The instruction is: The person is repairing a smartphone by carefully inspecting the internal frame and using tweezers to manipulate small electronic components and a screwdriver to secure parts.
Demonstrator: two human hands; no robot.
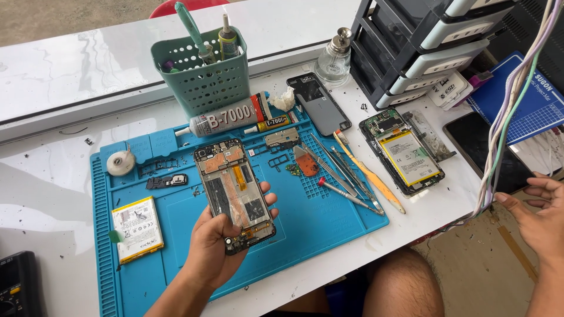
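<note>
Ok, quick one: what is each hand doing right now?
Left hand: closed around the opened phone, held above the blue mat.
Right hand: open, holding nothing, fingers beside the hanging cables.

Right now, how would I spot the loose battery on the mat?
Find the big blue rubber work mat on the white table. At its left end, below a white tape roll, lies the flat white battery with yellow edges. Unlike the other battery, it sits alone, outside any phone.

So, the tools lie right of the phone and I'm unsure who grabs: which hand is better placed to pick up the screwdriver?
Right, probably. The left hand holds the phone; the right hand is empty, on the screwdriver's side.
</note>
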